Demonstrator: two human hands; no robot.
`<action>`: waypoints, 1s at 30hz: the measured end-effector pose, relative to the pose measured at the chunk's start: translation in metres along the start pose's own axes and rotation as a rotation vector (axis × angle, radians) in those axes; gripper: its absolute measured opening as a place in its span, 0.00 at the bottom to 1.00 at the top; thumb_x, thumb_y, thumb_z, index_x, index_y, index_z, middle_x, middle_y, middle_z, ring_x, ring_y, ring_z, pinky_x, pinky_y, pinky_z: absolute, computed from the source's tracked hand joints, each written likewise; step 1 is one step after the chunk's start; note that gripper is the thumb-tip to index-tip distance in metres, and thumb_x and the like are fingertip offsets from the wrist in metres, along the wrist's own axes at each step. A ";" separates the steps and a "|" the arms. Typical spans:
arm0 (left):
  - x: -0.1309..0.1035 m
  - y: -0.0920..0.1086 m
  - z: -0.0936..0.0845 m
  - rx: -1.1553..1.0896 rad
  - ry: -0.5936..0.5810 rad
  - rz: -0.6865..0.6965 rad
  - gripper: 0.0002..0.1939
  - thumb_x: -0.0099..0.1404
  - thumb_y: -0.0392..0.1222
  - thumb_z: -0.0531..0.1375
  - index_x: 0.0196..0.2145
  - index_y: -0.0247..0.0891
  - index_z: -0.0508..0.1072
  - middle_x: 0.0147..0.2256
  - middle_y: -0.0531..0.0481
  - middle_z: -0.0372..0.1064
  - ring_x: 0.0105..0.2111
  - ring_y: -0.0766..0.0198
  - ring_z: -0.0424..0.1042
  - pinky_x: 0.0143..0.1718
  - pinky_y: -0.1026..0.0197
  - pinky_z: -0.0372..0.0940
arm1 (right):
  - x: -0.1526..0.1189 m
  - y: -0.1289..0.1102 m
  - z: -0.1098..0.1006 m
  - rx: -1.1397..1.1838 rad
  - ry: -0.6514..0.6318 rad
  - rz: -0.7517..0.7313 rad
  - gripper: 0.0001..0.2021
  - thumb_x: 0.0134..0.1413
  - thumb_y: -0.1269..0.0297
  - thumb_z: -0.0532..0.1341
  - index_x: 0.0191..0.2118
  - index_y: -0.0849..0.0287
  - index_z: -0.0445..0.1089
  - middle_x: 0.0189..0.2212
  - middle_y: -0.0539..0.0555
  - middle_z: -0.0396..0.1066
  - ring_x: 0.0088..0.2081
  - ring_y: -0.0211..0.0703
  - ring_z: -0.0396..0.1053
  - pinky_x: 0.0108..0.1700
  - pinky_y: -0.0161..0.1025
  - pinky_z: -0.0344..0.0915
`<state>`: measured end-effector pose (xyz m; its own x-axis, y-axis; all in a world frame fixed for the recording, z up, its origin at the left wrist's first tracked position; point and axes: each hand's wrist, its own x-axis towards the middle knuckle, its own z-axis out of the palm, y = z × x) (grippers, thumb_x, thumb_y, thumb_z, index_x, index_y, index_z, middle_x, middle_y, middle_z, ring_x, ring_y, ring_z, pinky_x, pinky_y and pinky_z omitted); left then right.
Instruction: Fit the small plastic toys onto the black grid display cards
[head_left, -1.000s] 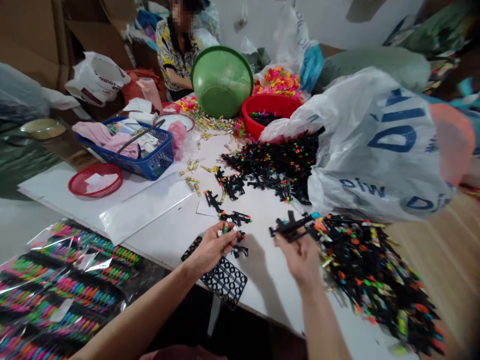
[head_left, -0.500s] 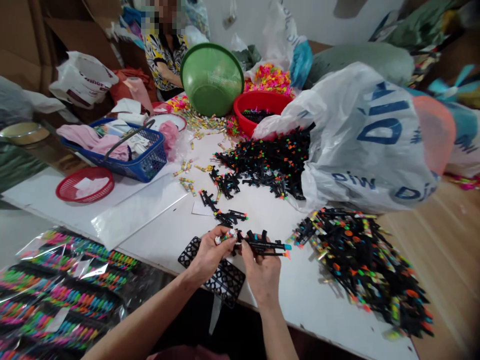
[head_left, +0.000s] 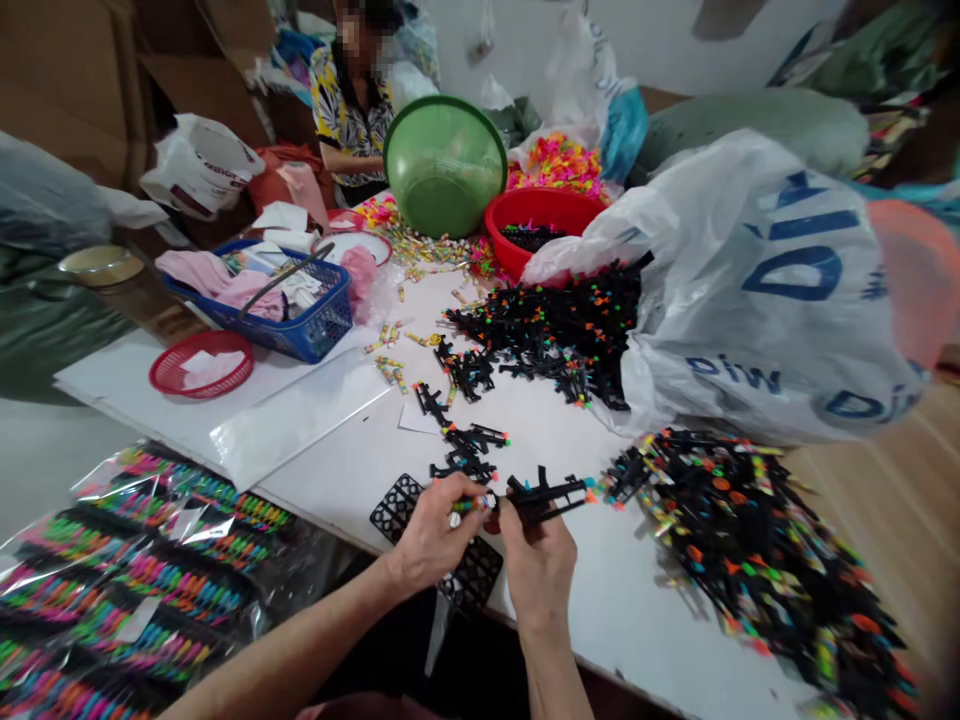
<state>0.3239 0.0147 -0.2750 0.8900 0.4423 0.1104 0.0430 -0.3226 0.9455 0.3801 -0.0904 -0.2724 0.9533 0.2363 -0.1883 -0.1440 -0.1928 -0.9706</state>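
My left hand (head_left: 436, 532) pinches a small wrapped candy tube (head_left: 466, 506) with a white end. My right hand (head_left: 541, 560) is closed around a black toy gun (head_left: 546, 496) with an orange tip, its barrel pointing right. The two pieces meet between my fingertips, and whether they are joined is hidden. Under my left hand lies a black perforated tray (head_left: 474, 574) at the table's front edge. Just beyond my hands are several loose black toy guns (head_left: 469, 448), with a bigger heap (head_left: 555, 320) behind them.
A pile of toy guns with candy tubes (head_left: 757, 540) covers the right side. Behind stand a white plastic bag (head_left: 720, 290), red basin (head_left: 502, 225) and green basin (head_left: 446, 165). At left are a blue basket (head_left: 315, 325) and red basket (head_left: 161, 375). A person (head_left: 352, 110) sits opposite.
The view has shifted, so the scene appears further right and slightly lower. The toy gun in my right hand has turned, its barrel now tilting upward. My left hand still pinches the candy tube.
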 end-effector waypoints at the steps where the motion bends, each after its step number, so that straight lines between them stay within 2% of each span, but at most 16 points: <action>1: -0.003 -0.002 0.002 0.008 0.003 -0.045 0.05 0.61 0.38 0.55 0.33 0.36 0.70 0.29 0.51 0.69 0.30 0.67 0.68 0.35 0.65 0.61 | 0.001 0.003 0.003 0.006 -0.022 0.008 0.17 0.45 0.54 0.62 0.37 0.63 0.71 0.29 0.56 0.74 0.29 0.45 0.72 0.33 0.39 0.70; 3: -0.005 -0.004 0.004 0.008 0.021 -0.104 0.07 0.63 0.40 0.54 0.34 0.37 0.70 0.29 0.51 0.70 0.30 0.66 0.68 0.35 0.64 0.62 | 0.007 0.008 0.002 0.039 -0.085 0.029 0.16 0.45 0.55 0.63 0.36 0.63 0.71 0.27 0.54 0.74 0.28 0.44 0.71 0.32 0.39 0.69; 5: 0.000 -0.005 -0.001 0.010 0.019 -0.071 0.09 0.64 0.41 0.53 0.38 0.38 0.71 0.33 0.50 0.70 0.34 0.65 0.69 0.39 0.63 0.61 | 0.021 0.008 -0.011 0.123 -0.061 0.022 0.15 0.43 0.56 0.64 0.33 0.63 0.71 0.24 0.53 0.73 0.25 0.42 0.70 0.30 0.38 0.68; 8: 0.016 -0.005 -0.021 0.004 0.068 -0.031 0.11 0.63 0.42 0.54 0.41 0.39 0.72 0.39 0.49 0.69 0.40 0.63 0.67 0.42 0.63 0.60 | 0.059 0.001 -0.046 0.362 0.201 -0.142 0.14 0.41 0.56 0.65 0.32 0.61 0.69 0.24 0.49 0.70 0.25 0.37 0.68 0.29 0.36 0.66; 9: 0.021 -0.007 -0.028 -0.024 0.107 -0.069 0.11 0.63 0.43 0.54 0.41 0.38 0.72 0.38 0.49 0.69 0.38 0.63 0.66 0.41 0.64 0.60 | 0.074 -0.003 -0.053 0.395 0.289 -0.206 0.15 0.40 0.56 0.65 0.34 0.60 0.69 0.25 0.49 0.70 0.26 0.37 0.68 0.29 0.35 0.66; 10: 0.025 -0.010 -0.034 -0.082 0.146 -0.130 0.12 0.62 0.44 0.55 0.40 0.38 0.72 0.34 0.50 0.68 0.35 0.65 0.66 0.36 0.65 0.60 | 0.089 -0.007 -0.055 0.366 0.321 -0.256 0.17 0.40 0.55 0.64 0.36 0.59 0.68 0.26 0.49 0.70 0.27 0.37 0.68 0.29 0.35 0.66; 12: 0.029 -0.017 -0.040 -0.286 0.182 -0.270 0.15 0.59 0.47 0.59 0.41 0.36 0.71 0.27 0.53 0.64 0.25 0.70 0.62 0.26 0.68 0.57 | 0.115 -0.013 -0.037 0.102 0.205 -0.308 0.18 0.41 0.55 0.63 0.38 0.60 0.69 0.30 0.52 0.71 0.30 0.40 0.69 0.32 0.38 0.67; 15: 0.033 -0.024 -0.037 -0.620 0.178 -0.397 0.19 0.56 0.50 0.62 0.39 0.34 0.68 0.23 0.55 0.60 0.19 0.75 0.55 0.20 0.70 0.50 | 0.140 -0.021 0.031 -0.548 -0.117 -0.395 0.15 0.48 0.59 0.59 0.41 0.61 0.68 0.39 0.58 0.71 0.39 0.45 0.69 0.43 0.42 0.65; 16: 0.035 -0.025 -0.036 -0.673 0.178 -0.404 0.19 0.56 0.51 0.62 0.38 0.34 0.67 0.24 0.55 0.61 0.19 0.75 0.55 0.19 0.70 0.49 | 0.146 -0.024 0.055 -0.721 -0.176 -0.411 0.14 0.50 0.63 0.58 0.43 0.61 0.68 0.41 0.60 0.70 0.43 0.47 0.68 0.45 0.42 0.63; 18: 0.040 -0.024 -0.038 -0.691 0.179 -0.393 0.19 0.57 0.53 0.60 0.39 0.34 0.67 0.25 0.53 0.63 0.20 0.74 0.57 0.19 0.71 0.49 | 0.155 -0.030 0.089 -0.915 -0.193 -0.398 0.12 0.50 0.69 0.56 0.43 0.64 0.67 0.42 0.64 0.69 0.46 0.50 0.66 0.47 0.43 0.61; 19: 0.043 -0.023 -0.040 -0.675 0.176 -0.382 0.20 0.58 0.53 0.60 0.40 0.34 0.66 0.25 0.53 0.64 0.21 0.74 0.57 0.20 0.71 0.49 | 0.157 -0.033 0.096 -0.948 -0.189 -0.370 0.11 0.50 0.71 0.56 0.41 0.65 0.68 0.40 0.65 0.70 0.46 0.52 0.67 0.46 0.44 0.61; 20: 0.047 -0.023 -0.044 -0.653 0.169 -0.370 0.20 0.59 0.53 0.59 0.42 0.35 0.66 0.26 0.52 0.65 0.21 0.74 0.58 0.20 0.71 0.50 | 0.157 -0.035 0.097 -0.965 -0.190 -0.345 0.11 0.50 0.72 0.55 0.40 0.66 0.68 0.37 0.65 0.71 0.43 0.52 0.68 0.44 0.44 0.62; 22: 0.052 -0.024 -0.048 -0.615 0.151 -0.342 0.21 0.59 0.54 0.59 0.42 0.35 0.66 0.28 0.49 0.67 0.23 0.72 0.60 0.21 0.71 0.51 | 0.151 -0.036 0.082 -0.883 -0.224 -0.309 0.11 0.52 0.70 0.54 0.41 0.64 0.67 0.32 0.60 0.72 0.37 0.48 0.71 0.41 0.42 0.64; 25: 0.056 -0.026 -0.043 -0.628 0.122 -0.306 0.20 0.58 0.53 0.60 0.41 0.35 0.68 0.32 0.48 0.68 0.25 0.72 0.60 0.20 0.71 0.50 | 0.119 -0.032 0.047 -0.367 -0.261 -0.226 0.14 0.53 0.60 0.56 0.43 0.61 0.66 0.31 0.54 0.73 0.33 0.43 0.72 0.36 0.38 0.67; 27: 0.055 -0.026 -0.033 -0.680 0.098 -0.310 0.19 0.58 0.52 0.61 0.41 0.36 0.68 0.30 0.50 0.66 0.22 0.74 0.57 0.19 0.71 0.47 | 0.090 -0.028 0.033 -0.034 -0.244 -0.185 0.15 0.50 0.57 0.58 0.41 0.61 0.67 0.33 0.54 0.74 0.33 0.43 0.72 0.36 0.39 0.68; 30: 0.050 -0.022 -0.021 -0.726 0.080 -0.319 0.17 0.58 0.50 0.61 0.41 0.36 0.68 0.27 0.54 0.63 0.18 0.78 0.51 0.17 0.71 0.44 | 0.056 -0.022 0.031 0.055 -0.175 -0.162 0.14 0.47 0.57 0.61 0.37 0.62 0.70 0.33 0.55 0.74 0.36 0.45 0.72 0.41 0.41 0.68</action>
<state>0.3577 0.0613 -0.2843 0.8482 0.4889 -0.2039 -0.0406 0.4439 0.8952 0.4283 -0.0440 -0.2664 0.9054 0.4220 -0.0477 -0.0115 -0.0880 -0.9961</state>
